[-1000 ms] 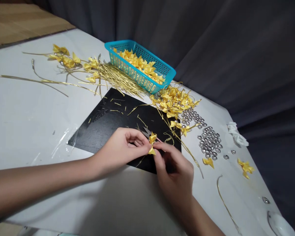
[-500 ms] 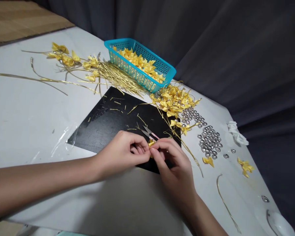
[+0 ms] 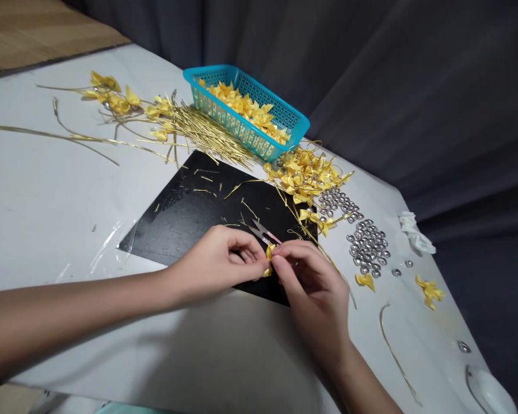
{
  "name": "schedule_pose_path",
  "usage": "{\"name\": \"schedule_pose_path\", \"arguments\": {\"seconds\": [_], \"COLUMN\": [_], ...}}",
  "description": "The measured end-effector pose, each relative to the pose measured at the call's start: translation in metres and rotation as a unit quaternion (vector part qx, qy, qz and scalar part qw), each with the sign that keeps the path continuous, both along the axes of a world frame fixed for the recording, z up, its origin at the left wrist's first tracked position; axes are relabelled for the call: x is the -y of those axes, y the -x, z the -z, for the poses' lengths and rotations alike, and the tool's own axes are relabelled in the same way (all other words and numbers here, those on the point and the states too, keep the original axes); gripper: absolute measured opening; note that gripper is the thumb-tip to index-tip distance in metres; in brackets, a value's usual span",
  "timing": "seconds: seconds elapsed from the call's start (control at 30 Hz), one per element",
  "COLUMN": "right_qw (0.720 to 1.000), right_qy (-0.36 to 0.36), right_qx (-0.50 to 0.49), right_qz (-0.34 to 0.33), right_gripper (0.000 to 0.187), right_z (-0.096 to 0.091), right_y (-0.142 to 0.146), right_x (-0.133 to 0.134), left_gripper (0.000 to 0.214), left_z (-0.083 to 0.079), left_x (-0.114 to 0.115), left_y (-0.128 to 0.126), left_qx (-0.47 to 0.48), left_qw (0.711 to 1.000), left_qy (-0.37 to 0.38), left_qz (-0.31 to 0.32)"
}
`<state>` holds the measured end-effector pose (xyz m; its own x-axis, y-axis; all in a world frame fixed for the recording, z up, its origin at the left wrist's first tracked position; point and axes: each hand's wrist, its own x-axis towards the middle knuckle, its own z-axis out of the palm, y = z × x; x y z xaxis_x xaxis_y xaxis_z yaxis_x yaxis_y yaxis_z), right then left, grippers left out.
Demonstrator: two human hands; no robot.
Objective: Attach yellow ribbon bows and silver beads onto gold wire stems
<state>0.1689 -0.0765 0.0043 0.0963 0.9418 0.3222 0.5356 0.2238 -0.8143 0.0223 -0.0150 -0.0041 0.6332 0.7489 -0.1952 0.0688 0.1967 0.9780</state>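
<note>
Right at the near edge of the black mat (image 3: 190,213), seen from the head camera, the two hands meet over one small yellow ribbon bow (image 3: 269,251). The left hand (image 3: 216,261) comes in from nine o'clock, fingers curled and its thumb and fingertips pressed together on the bow's left side. The right hand (image 3: 315,287) comes up from five o'clock and pinches the same bow from the right with thumb and forefinger, the other fingers folded under. The bow sits just above the mat, between the two sets of fingertips. At twelve o'clock from it, just beyond the knuckles, a pair of thread snips (image 3: 262,232) lies flat on the mat among short gold offcuts. Further off at twelve o'clock stands a teal basket (image 3: 224,118) filled with more yellow bows. A bundle of gold wires (image 3: 207,135) lies against its near side at eleven o'clock. A loose pile of bows (image 3: 304,172) rests at one o'clock, touching the mat's far corner. At two to three o'clock from the hands a patch of silver beads (image 3: 368,244) is spread on the white table (image 3: 47,195), with a single bow (image 3: 365,280) just below them. Another bow (image 3: 430,290) lies near the table's right edge, below a crumpled tissue (image 3: 414,233). A bent gold wire (image 3: 392,351) lies at four o'clock, well apart from the right wrist, and clear plastic film (image 3: 107,247) edges the mat at nine o'clock.
</note>
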Motion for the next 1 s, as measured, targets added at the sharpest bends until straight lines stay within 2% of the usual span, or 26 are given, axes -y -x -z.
{"name": "schedule_pose_path", "arguments": {"seconds": [0.17,0.33,0.43,0.63,1.0], "right_qw": [1.0,0.995,0.99,0.983,0.961], "right_qy": [-0.018,-0.055,-0.091,-0.124,-0.213], "right_qx": [0.0,-0.034,-0.045,-0.058,-0.053], "right_qz": [0.006,0.071,0.103,0.126,0.167], "right_gripper": [0.01,0.012,0.011,0.008,0.006], "right_z": [0.001,0.0,-0.004,-0.013,-0.028], "right_y": [0.001,0.0,-0.001,0.001,-0.001], "right_x": [0.001,0.006,0.006,0.007,0.008], "left_gripper": [0.01,0.01,0.01,0.011,0.015], "left_z": [0.001,0.003,0.003,0.001,-0.004], "left_x": [-0.001,-0.005,-0.007,-0.008,-0.009], "left_y": [0.0,0.001,0.001,0.001,0.003], "left_qx": [0.007,0.011,0.017,0.027,0.032], "left_qw": [1.0,1.0,1.0,0.998,0.999], "left_qy": [0.005,-0.008,-0.003,0.017,0.017], "left_qz": [-0.003,0.006,0.017,0.054,0.04]}}
